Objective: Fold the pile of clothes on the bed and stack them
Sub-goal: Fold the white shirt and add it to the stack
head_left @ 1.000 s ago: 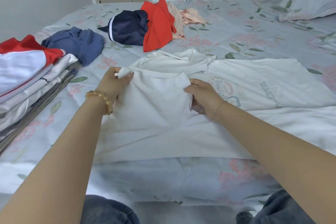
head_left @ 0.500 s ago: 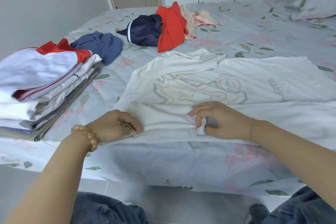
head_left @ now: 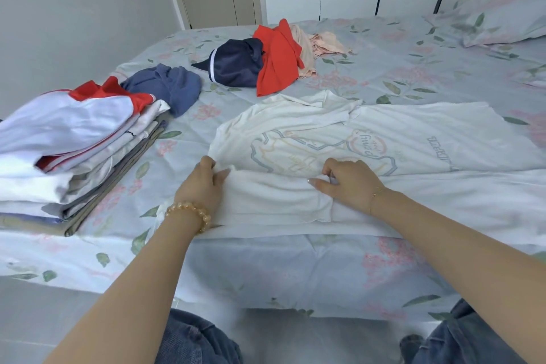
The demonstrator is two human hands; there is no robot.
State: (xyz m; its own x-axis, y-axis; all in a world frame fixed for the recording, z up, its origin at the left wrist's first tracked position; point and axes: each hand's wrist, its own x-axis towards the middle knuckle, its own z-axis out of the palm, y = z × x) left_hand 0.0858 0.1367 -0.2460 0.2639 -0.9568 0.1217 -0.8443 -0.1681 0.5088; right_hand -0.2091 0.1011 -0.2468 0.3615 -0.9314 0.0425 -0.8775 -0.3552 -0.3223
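White T-shirt [head_left: 384, 139] lies spread flat on the floral bed [head_left: 413, 68], right at the near edge, and both hands I am watching are on its folded-over near flap. My left hand [head_left: 202, 186] sits at the flap's left corner, thumb and fingers pinching the cloth where the fold meets the shirt's side. My right hand [head_left: 348, 182] is a little way to the right along the same fold line, fingers curled and gripping a bunch of the white fabric. Between the two hands the flap lies doubled over the lower part of the shirt, just below the pale printed graphic.

I see nothing here that works as a container; the nearest thing to one is the stack of folded clothes [head_left: 68, 154] at the left edge of the bed, well apart from the shirt, with a white and red garment on top and grey and beige layers beneath. Beyond it lies a crumpled blue garment [head_left: 168, 89], and farther back a loose pile of a navy piece [head_left: 236, 63], a red piece [head_left: 277, 59] and a peach piece [head_left: 322, 43], touching one another.

The shirt's long axis runs left to right across my view, parallel with the bed's near edge. Its collar is toward the left, and the printed text reads sideways. A pillow [head_left: 502, 6] rests at the far right.
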